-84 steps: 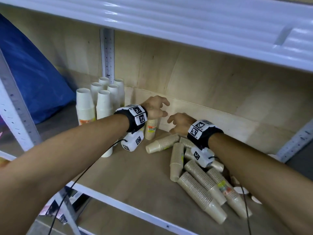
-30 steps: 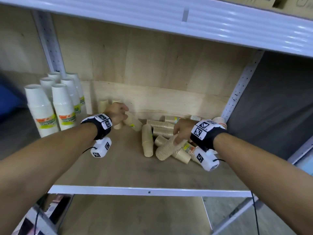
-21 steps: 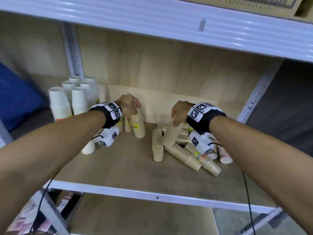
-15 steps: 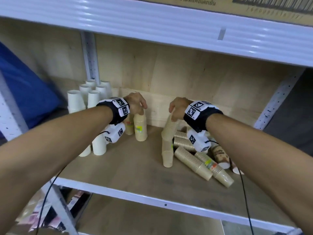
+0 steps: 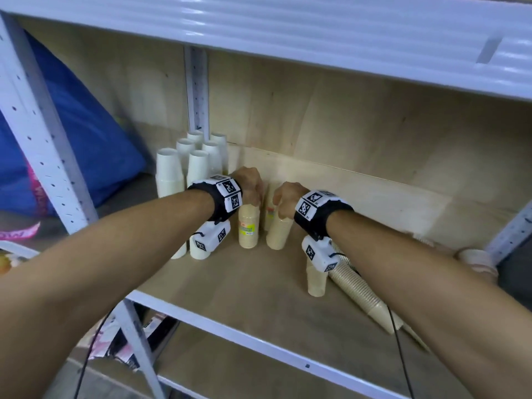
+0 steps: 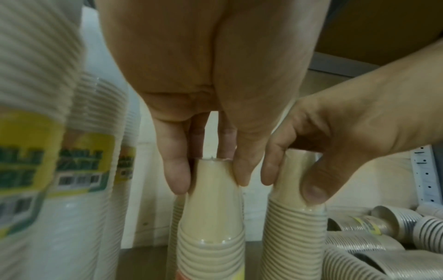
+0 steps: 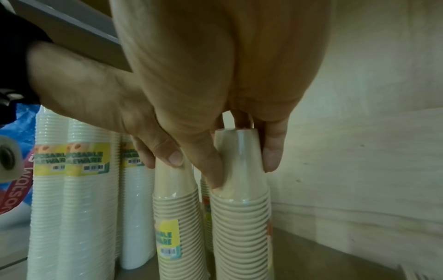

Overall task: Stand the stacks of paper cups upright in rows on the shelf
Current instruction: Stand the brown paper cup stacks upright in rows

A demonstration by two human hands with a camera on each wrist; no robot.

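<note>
The left hand [image 5: 250,184] pinches the top of an upright tan cup stack [image 5: 249,227] from above, fingers [image 6: 176,170] and thumb down either side of its uppermost cup. Just beside it, the right hand [image 5: 285,197] grips the top of a second tan stack [image 5: 278,231] in the same way; the two stacks stand side by side on the shelf [image 5: 230,286]. White cup stacks [image 5: 198,168] stand in rows to the left. To the right, under the right forearm, more tan stacks [image 5: 359,292] lie on their sides.
</note>
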